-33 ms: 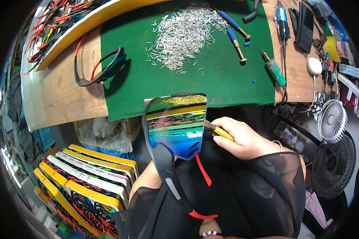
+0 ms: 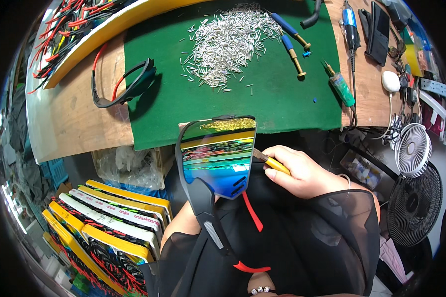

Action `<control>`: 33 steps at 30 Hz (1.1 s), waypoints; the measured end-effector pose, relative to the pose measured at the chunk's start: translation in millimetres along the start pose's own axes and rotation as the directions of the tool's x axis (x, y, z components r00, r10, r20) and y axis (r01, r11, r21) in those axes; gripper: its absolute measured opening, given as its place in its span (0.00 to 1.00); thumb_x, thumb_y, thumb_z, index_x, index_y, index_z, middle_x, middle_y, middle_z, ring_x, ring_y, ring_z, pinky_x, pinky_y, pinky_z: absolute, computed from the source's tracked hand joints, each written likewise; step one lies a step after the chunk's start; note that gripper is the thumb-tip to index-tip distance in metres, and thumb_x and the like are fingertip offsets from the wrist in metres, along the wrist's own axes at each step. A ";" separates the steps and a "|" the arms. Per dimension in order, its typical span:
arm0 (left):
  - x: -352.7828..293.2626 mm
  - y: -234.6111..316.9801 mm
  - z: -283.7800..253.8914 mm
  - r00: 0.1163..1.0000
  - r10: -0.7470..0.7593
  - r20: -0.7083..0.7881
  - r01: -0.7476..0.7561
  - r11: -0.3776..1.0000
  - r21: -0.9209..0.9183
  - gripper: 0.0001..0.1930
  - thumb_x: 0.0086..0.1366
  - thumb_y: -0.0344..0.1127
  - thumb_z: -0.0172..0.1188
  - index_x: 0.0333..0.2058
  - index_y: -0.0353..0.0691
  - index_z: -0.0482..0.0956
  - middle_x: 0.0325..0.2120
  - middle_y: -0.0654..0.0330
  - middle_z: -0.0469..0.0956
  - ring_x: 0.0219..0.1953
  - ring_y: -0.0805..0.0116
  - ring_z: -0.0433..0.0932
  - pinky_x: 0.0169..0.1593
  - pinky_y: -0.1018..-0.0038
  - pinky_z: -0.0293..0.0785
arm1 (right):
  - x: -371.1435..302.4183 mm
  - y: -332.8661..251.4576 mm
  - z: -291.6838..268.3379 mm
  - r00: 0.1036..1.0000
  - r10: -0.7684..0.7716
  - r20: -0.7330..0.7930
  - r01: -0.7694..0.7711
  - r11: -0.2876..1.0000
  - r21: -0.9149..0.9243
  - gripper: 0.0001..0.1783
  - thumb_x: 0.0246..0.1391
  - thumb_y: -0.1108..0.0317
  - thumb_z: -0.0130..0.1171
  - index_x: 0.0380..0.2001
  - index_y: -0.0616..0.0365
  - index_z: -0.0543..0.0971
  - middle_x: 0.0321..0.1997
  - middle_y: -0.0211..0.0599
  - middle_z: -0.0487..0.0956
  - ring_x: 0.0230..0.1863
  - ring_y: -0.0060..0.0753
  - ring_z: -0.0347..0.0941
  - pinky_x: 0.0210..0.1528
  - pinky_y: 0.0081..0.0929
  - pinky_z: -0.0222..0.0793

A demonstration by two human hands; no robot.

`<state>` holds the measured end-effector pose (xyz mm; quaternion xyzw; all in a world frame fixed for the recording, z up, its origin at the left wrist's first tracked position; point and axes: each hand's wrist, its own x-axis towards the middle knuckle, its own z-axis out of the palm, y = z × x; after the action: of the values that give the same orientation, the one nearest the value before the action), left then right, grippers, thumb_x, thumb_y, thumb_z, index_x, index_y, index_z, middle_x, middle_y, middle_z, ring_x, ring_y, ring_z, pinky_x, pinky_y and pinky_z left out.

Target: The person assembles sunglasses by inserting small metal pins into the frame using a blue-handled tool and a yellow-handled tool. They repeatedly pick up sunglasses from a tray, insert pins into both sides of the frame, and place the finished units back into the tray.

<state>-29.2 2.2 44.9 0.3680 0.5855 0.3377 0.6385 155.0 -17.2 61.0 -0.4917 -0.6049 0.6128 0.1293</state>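
Observation:
Sunglasses [image 2: 218, 163] with a mirrored shield lens, a black frame and red temple tips are held up in front of my body, just off the table's near edge. My left hand is hidden behind them; only its forearm [image 2: 182, 225] shows. My right hand [image 2: 297, 173] is closed round yellow-handled pliers [image 2: 275, 165], whose metal head reaches the lens's right edge. What the jaws do behind the lens is hidden. A second pair of sunglasses [image 2: 121, 96] rests at the left on the table.
On the green mat [image 2: 292, 109] lie a heap of small metal pins [image 2: 228, 47] and two blue-handled screwdrivers [image 2: 295, 57]. A green-handled tool [image 2: 341, 88] and a phone [image 2: 378, 34] lie right. Boxes of glasses [image 2: 116, 213] stand lower left; fans [image 2: 414, 203] stand right.
The held sunglasses have shifted very slightly to the left. My right hand and the pliers look the same.

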 end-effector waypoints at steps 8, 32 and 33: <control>2.6 -3.5 -1.9 0.998 -0.053 0.045 0.062 0.973 -0.224 0.08 0.65 0.33 0.46 0.34 0.33 0.70 0.25 0.57 0.77 0.22 0.80 0.72 0.29 0.84 0.71 | -1.7 -3.9 -0.5 0.998 -0.018 -0.056 0.013 0.995 -0.099 0.14 0.48 0.66 0.53 0.38 0.61 0.68 0.31 0.46 0.70 0.35 0.48 0.68 0.38 0.34 0.65; 0.5 7.1 -2.5 0.994 -0.067 0.082 0.082 0.974 -0.209 0.10 0.64 0.36 0.49 0.32 0.33 0.69 0.25 0.57 0.76 0.22 0.77 0.74 0.28 0.83 0.73 | -3.5 -3.2 -3.9 0.994 -0.069 -0.079 0.068 0.997 -0.024 0.16 0.45 0.68 0.55 0.38 0.63 0.68 0.30 0.44 0.69 0.31 0.44 0.68 0.35 0.34 0.66; 2.9 6.8 -2.8 0.993 -0.060 0.101 0.077 0.981 -0.178 0.11 0.64 0.37 0.50 0.32 0.33 0.70 0.23 0.57 0.76 0.21 0.77 0.74 0.27 0.83 0.73 | -2.4 -0.4 -2.9 0.973 -0.183 -0.143 0.150 0.965 -0.217 0.16 0.44 0.68 0.56 0.37 0.63 0.69 0.29 0.43 0.69 0.31 0.43 0.68 0.34 0.33 0.66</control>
<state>-31.7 8.3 49.1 0.3034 0.5337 0.3496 0.7077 158.1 -17.2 63.1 -0.4976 -0.6916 0.4924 0.1777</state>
